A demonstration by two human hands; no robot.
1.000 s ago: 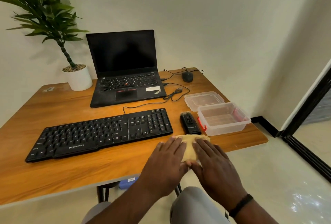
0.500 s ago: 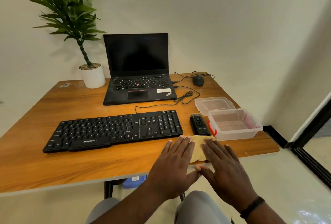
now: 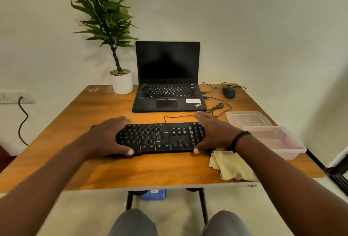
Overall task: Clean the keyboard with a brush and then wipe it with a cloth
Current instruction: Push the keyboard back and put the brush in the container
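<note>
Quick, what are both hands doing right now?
Left hand: grips the left end of the keyboard.
Right hand: grips the keyboard's right end. The cloth lies loose on the table.

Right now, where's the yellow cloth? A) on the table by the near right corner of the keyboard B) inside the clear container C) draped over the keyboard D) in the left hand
A: the yellow cloth lies crumpled on the table, just off the near right corner of the keyboard, under the right forearm; both the left hand and right hand grip the keyboard's ends.
</note>
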